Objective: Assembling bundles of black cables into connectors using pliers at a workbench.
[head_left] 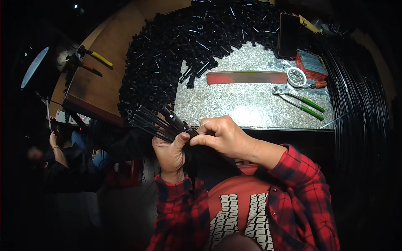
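Note:
My left hand (169, 155) is closed round a bundle of thin black rods (150, 123), which fan out to the upper left. Among them lies a thicker black tube (176, 121). Close beside it, my right hand (226, 134) pinches what looks like a thin light wire (203, 125) at the bundle's right end. Both thumbs point toward the same spot, where the rods come together. My fingers partly cover that joint, so its details are hidden. Both hands are held just off the near edge of the speckled tabletop (251, 108).
A big heap of black tubular parts (167, 54) covers the far left. On the tabletop lie a red-edged bar (247, 78), a white cup of small metal pieces (296, 77), green-handled pincers (301, 102) and a screwdriver (319, 85). Long black rods (360, 92) hang at right; another person's hand (53, 139) shows left.

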Tool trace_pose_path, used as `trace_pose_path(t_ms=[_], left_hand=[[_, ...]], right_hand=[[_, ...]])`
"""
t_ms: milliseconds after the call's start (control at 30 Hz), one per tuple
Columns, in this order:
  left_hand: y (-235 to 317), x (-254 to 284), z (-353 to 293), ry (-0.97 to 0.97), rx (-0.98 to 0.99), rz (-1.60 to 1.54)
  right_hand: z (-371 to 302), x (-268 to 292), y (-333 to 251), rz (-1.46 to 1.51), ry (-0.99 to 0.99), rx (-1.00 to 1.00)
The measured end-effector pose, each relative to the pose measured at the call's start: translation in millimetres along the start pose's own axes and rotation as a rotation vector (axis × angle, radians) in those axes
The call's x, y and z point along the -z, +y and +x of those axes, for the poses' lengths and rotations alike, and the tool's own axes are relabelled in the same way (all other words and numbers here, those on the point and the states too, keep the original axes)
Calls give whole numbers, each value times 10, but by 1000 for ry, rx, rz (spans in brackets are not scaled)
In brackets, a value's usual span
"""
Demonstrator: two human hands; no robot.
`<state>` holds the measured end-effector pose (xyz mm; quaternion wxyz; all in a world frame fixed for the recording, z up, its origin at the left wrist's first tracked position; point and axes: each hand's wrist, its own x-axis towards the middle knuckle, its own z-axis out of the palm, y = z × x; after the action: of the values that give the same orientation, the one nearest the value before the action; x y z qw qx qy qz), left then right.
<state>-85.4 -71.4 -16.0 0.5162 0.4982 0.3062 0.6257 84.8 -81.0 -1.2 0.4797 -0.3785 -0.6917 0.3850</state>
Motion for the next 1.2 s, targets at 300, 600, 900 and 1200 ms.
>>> trace_pose_path(t_ms=[300, 600, 900, 1200], left_hand=[[45, 56, 48, -162, 51, -120], [-138, -130, 20, -34, 160, -170], [-154, -354, -61, 87, 18, 382], [8, -159, -19, 5, 64, 439]], right_hand=[[68, 149, 22, 161, -245, -242], [41, 123, 93, 143, -74, -265], [34, -128, 206, -120, 131, -50], [-9, -110, 300, 90, -46, -127]])
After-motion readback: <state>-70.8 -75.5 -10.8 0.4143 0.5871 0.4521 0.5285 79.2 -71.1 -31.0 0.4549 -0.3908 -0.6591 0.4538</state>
